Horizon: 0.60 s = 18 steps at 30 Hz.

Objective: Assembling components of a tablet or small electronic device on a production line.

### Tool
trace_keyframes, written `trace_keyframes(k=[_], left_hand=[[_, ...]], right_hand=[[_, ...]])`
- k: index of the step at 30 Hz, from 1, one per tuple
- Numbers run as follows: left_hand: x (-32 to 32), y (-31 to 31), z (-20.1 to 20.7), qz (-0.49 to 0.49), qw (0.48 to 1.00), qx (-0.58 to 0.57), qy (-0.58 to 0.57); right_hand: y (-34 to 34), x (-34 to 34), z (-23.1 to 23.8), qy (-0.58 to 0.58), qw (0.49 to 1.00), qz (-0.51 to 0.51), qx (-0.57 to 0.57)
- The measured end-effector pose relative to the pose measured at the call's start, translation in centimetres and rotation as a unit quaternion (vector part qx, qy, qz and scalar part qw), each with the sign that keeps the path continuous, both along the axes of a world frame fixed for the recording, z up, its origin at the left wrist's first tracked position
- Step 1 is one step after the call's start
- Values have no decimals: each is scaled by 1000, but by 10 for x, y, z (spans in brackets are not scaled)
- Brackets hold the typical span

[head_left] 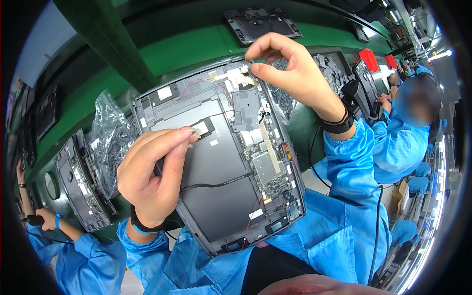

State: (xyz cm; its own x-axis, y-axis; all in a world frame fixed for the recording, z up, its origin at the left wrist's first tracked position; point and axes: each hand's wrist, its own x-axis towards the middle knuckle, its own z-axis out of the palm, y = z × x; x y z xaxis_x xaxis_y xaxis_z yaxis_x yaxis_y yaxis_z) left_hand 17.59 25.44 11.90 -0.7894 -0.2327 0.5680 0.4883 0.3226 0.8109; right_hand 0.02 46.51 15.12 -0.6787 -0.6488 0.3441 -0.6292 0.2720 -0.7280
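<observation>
An opened tablet casing (216,162) lies in front of me, its far end toward the bench, showing a flat grey battery, a circuit board (268,164) along the right side and thin red wires. My left hand (155,169) is closed, with thumb and forefinger pinching a small black speaker module (210,127) with a white pad, above the battery. A red wire runs from near the module toward the board. At the casing's far right corner is my right hand (287,66), thumb and forefinger curved with a gap between their tips. No object shows between them.
Clear plastic bags of dark parts (109,142) lie left of the casing; more dark parts (330,73) fill a tray to the right. Another opened tablet (81,182) stands left, and one (260,24) lies on the green bench (196,49). Co-workers in blue sit on both sides.
</observation>
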Motion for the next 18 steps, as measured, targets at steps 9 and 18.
trace_keyframes(k=[9,18], left_hand=[[-2,0,3,-1,1000,-17,17],[-1,2,2,8,1000,-17,13]], right_hand=[[-7,7,16,-83,994,-24,72],[-14,8,15,23,992,-31,117]])
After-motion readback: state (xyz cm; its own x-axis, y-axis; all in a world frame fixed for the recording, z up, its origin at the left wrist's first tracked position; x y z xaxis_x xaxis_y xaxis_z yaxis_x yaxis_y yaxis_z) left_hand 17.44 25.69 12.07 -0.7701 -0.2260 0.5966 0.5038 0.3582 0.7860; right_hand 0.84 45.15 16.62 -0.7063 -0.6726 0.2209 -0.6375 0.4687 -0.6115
